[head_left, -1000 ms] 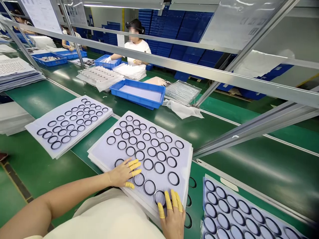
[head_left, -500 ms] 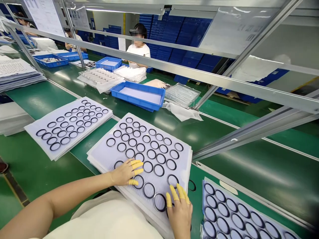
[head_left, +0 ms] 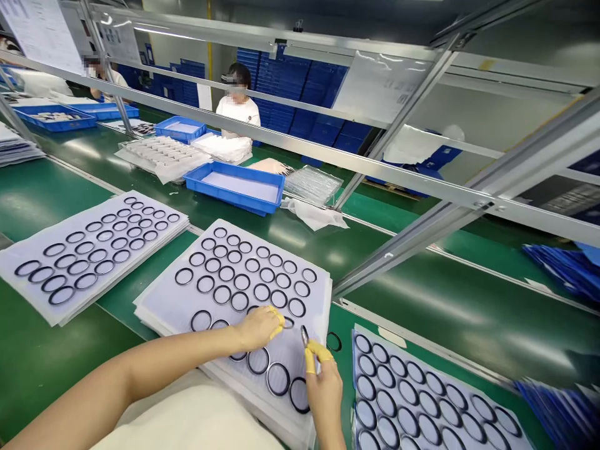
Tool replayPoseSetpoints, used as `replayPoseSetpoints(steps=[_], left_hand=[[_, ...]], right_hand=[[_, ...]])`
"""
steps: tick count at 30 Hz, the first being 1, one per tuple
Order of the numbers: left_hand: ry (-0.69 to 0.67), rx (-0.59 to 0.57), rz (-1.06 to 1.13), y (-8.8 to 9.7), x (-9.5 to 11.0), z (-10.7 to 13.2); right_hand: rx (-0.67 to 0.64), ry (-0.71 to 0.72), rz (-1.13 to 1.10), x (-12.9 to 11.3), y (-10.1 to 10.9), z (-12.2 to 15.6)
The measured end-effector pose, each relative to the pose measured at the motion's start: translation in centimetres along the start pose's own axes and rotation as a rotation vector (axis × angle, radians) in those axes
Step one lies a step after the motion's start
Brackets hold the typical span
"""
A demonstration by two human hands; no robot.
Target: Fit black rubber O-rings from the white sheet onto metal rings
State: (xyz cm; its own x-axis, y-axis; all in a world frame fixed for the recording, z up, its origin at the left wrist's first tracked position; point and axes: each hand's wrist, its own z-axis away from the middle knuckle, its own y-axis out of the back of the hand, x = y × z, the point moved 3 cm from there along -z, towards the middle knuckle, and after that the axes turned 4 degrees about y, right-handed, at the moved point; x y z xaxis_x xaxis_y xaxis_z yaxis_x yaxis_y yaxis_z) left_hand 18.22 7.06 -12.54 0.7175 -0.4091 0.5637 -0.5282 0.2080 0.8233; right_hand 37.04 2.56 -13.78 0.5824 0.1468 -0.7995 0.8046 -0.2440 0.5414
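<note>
A stack of white sheets point(head_left: 178, 303) lies in front of me on the green belt, its top sheet covered with several black rings. My right hand point(head_left: 322, 387), with yellow finger cots, pinches one black ring point(head_left: 304, 335) and holds it upright just above the sheet's right side. My left hand point(head_left: 259, 326), also in yellow cots, rests with curled fingers on the sheet, fingertips pressed at a ring point(head_left: 287, 322) beside the lifted one.
Another ring-filled sheet stack point(head_left: 28, 297) lies to the left and a third point(head_left: 473, 400) at lower right. A blue tray point(head_left: 234, 186), clear trays and a cloth sit farther back. Aluminium rails point(head_left: 422, 231) cross overhead. People work across the belt.
My right hand went from lying flat on the sheet's near edge to pinching one ring and lifting it. My left hand slid right and curled. The view swung right.
</note>
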Motion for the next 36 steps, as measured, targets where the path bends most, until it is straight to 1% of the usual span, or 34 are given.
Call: replayPoseSetpoints(steps=[2,3,4,5,6,7,8,9,10,12,14,20,23,28,33,34,36], left_hand=[[0.069,0.029,0.091,1.3,0.8,1.0],[0.11,0.038,0.19,2.1,1.3,1.6],[0.153,0.034,0.329,2.9,1.8,2.1],[0.21,0.022,0.532,3.7,2.3,2.7],[0.27,-0.008,0.753,4.6,2.8,3.3],[0.323,-0.049,0.951,5.4,3.3,3.9],[0.36,-0.093,1.093,6.2,3.9,4.5],[0.373,-0.143,1.179,7.0,4.6,5.1],[0.373,-0.182,1.228,7.7,5.1,5.6],[0.353,-0.227,1.266,8.9,6.0,6.4],[0.348,-0.237,1.276,9.6,6.4,7.0],[0.404,-0.247,1.315,10.3,7.1,7.9],[0.437,-0.25,1.304,10.4,7.2,8.2],[0.497,-0.248,1.32,9.8,7.3,8.1],[0.502,-0.262,1.35,9.4,7.8,7.8],[0.499,-0.262,1.356,9.4,7.8,7.7],[0.492,-0.248,1.394,9.5,7.9,7.7]], right_hand=[[-0.007,-0.094,-0.169,-2.1,1.0,1.2],[-0.015,-0.125,-0.25,-3.3,1.4,1.7],[-0.016,-0.15,-0.319,-4.6,1.8,2.2],[-0.034,-0.185,-0.435,-5.8,2.1,2.7],[-0.078,-0.273,-0.687,-6.9,2.1,3.1],[-0.132,-0.34,-0.883,-8.0,2.0,3.4],[-0.165,-0.397,-1.02,-8.9,2.1,3.6],[-0.197,-0.439,-1.12,-9.6,2.1,3.8],[-0.224,-0.466,-1.169,-10.2,2.1,3.9],[-0.262,-0.487,-1.204,-11.0,2.1,4.0],[-0.296,-0.491,-1.224,-11.4,2.0,4.0],[-0.355,-0.506,-1.253,-12.3,1.8,3.7],[-0.374,-0.499,-1.227,-12.8,1.9,3.5],[-0.35,-0.46,-1.218,-12.8,2.0,3.7],[-0.434,-0.428,-1.289,-11.9,1.9,4.7],[-0.426,-0.425,-1.317,-11.6,2.0,4.7],[-0.34,-0.416,-1.395,-11.0,2.5,4.7]])
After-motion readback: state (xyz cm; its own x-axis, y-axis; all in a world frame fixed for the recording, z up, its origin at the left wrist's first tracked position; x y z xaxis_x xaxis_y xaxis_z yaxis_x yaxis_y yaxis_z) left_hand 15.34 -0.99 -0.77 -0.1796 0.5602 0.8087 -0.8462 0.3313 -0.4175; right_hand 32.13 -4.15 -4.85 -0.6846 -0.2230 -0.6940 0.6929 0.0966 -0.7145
